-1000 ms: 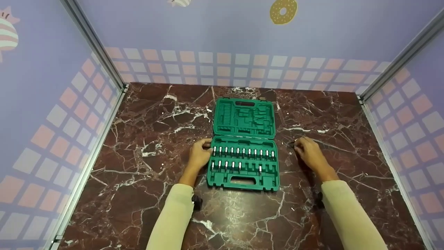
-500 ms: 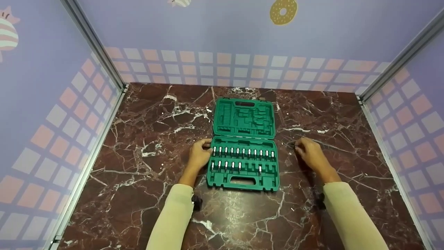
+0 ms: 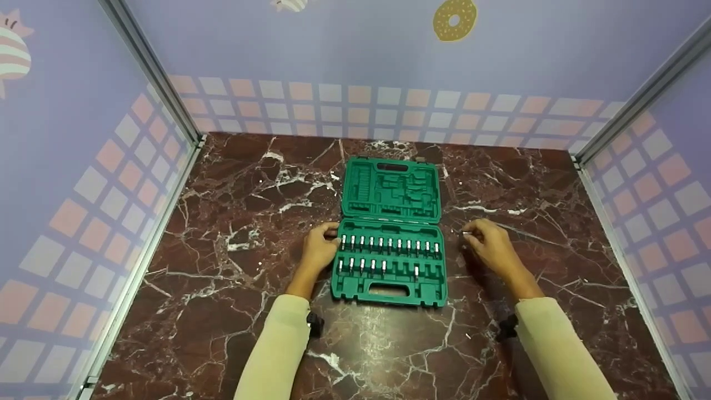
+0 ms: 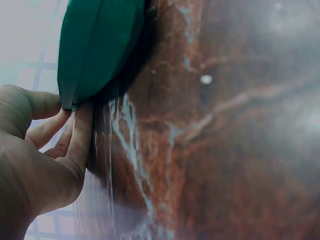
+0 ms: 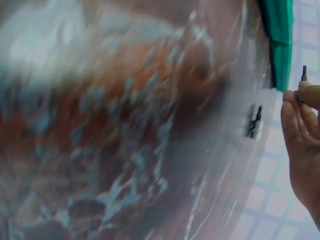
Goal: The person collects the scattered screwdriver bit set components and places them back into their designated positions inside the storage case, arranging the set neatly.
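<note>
An open green plastic case (image 3: 427, 291) lies on the marbled table, holding silver-topped socket bits (image 3: 390, 244) in two rows. The lower row has several at the left, then a lone bit (image 3: 416, 272) with vacant slots either side. My left hand (image 3: 320, 245) grips the case's left edge between thumb and fingers, also visible around the green edge (image 4: 75, 95) in the left wrist view. Right of the case, my right hand (image 3: 491, 247) pinches a small dark-tipped socket bit (image 5: 304, 74) between thumb and fingers. Beyond it, another dark bit (image 5: 257, 121) appears on the table.
The case's lid (image 3: 364, 191) lies folded back with bare moulded recesses. Purple panels with pink and white squares (image 3: 389, 111) enclose the table at the back and both sides. Marbled tabletop (image 3: 222, 311) extends around the case.
My right hand has lifted slightly and shifted left toward the case, and a silver end now shows at its fingertips. The left hand and case stay where they were.
</note>
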Available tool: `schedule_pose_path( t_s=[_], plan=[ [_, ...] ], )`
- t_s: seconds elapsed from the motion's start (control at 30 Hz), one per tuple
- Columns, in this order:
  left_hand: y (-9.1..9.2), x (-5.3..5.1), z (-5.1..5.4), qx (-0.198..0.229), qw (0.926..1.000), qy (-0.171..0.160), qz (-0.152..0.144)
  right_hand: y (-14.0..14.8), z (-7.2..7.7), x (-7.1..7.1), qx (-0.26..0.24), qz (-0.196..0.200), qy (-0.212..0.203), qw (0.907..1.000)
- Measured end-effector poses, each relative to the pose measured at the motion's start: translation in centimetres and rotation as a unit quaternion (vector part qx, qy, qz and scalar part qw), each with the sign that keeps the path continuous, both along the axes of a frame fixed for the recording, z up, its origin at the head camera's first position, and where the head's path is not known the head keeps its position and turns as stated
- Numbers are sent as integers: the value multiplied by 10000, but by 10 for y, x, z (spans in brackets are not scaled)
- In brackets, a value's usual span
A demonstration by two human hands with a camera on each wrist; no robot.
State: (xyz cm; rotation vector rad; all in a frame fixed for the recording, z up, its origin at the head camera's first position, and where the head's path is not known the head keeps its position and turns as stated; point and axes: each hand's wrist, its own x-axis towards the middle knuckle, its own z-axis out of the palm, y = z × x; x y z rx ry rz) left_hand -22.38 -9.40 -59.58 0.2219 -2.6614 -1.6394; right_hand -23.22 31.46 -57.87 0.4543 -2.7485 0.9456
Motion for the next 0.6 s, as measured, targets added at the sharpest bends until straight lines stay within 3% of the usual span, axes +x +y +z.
schedule_pose_path(
  t_s=[0.33, 0.6],
  plan=[
    [0, 0, -1, -20, 10000, 20, 17, -25, 9, 7, -415, 88, 69, 9991],
    [1, 1, 0, 0, 10000, -24, 14, -46, 10, 14, -778, 128, -366, 9962]
  ],
)
